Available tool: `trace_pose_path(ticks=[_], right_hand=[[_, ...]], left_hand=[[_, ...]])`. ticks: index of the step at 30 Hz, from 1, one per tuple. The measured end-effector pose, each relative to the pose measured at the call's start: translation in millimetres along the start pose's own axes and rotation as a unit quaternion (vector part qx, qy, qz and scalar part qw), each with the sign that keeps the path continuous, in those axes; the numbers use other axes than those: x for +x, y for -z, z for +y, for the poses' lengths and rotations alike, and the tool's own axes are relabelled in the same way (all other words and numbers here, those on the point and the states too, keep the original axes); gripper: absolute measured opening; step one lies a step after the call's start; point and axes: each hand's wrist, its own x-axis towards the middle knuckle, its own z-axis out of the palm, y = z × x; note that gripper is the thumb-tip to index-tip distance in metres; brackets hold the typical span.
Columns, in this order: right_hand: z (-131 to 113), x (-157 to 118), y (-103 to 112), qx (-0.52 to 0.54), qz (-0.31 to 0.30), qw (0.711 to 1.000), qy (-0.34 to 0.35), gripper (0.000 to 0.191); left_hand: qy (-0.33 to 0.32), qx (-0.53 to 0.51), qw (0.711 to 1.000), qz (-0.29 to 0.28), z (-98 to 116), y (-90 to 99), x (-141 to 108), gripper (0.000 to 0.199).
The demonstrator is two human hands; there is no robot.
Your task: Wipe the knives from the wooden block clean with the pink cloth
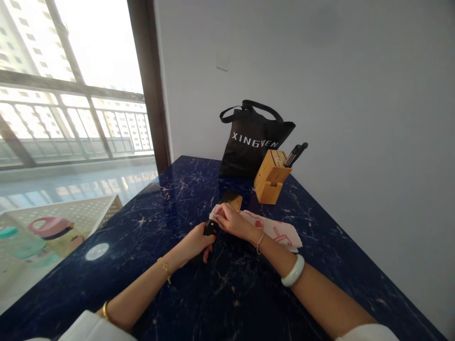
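My left hand (199, 241) is wrapped round the black riveted handle (209, 228) of a kitchen knife. The knife's broad blade (229, 195) points away from me, looking dark with a yellowish patch like a reflection of wood. My right hand (229, 220) pinches a white and pink cloth with red drawings (284, 233) against the knife, near where handle meets blade. The rest of the cloth trails to the right beneath my right forearm. Part of the blade is hidden behind my right hand and the cloth.
A wooden knife block (270, 182) with black-handled tools stands beyond my hands on the dark blue marbled table (149, 279). Behind it a black tote bag (245, 142) leans near the wall. Bottles (53, 228) sit in a white perforated basket (101, 208) at left.
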Motion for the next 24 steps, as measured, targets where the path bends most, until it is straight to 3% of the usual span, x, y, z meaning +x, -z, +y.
trace_pose_path(ticks=[4,12,18,24], right_hand=[[-8.4,-8.0,4.3,0.011,-0.008,1.0,-0.013,0.007],[1.2,-28.9,23.2,-0.002,-0.063,0.997,-0.036,0.01],[0.8,-14.1,17.6,0.006,-0.029,0.998,-0.058,0.008],[-8.4,-2.2,6.8,0.028,-0.029,0.999,-0.016,0.009]], left_hand=[[0.001,0.002,1.0,0.001,0.4,-0.2,-1.4,0.017],[0.011,-0.004,1.0,-0.007,1.1,1.9,1.2,0.024],[0.006,0.013,1.0,-0.012,1.2,4.3,0.9,0.023],[0.001,0.043,0.999,-0.02,0.9,4.8,4.0,0.02]])
